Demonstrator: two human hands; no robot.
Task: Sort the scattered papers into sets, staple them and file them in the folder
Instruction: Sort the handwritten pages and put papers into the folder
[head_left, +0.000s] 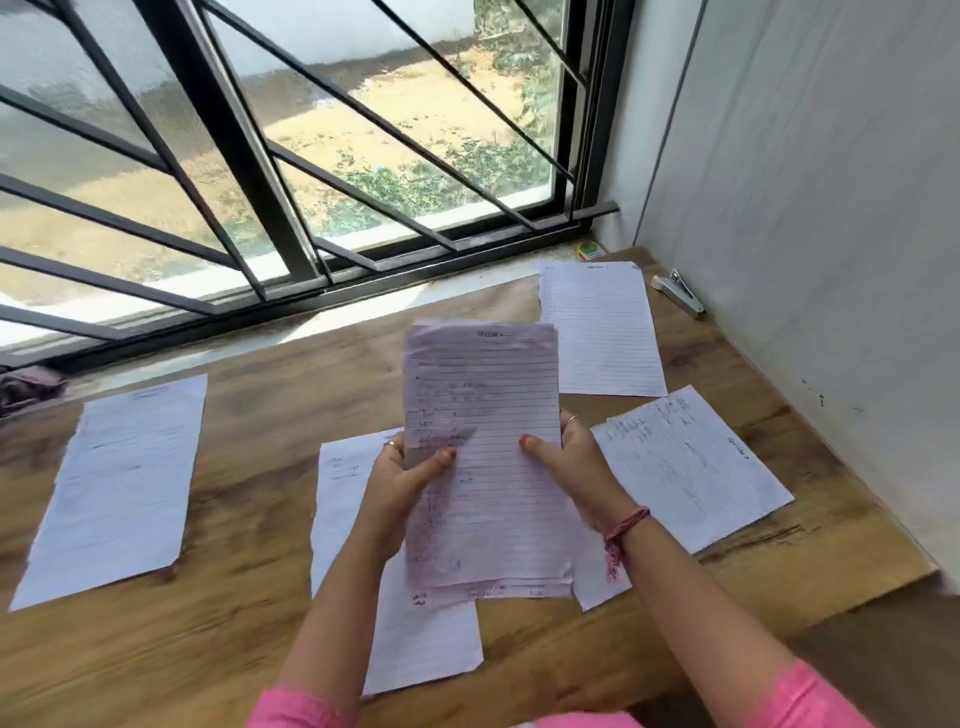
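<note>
I hold a small stack of lined, handwritten sheets (483, 467) upright above the wooden table (249, 519). My left hand (402, 488) grips its left edge, thumb on the front. My right hand (574, 467) grips the right edge the same way. More lined sheets lie flat on the table: one at the far left (119, 483), one under my hands (415, 634), one at the back right (602, 327) and one tilted at the right (696, 467). A silver stapler (680, 293) lies at the back right by the wall. No folder is in view.
A barred window (291, 156) runs along the table's far edge. A grey wall (810, 208) closes the right side. A small round green and red object (589, 252) sits on the sill in the corner. Some dark cloth (28, 387) lies at the far left.
</note>
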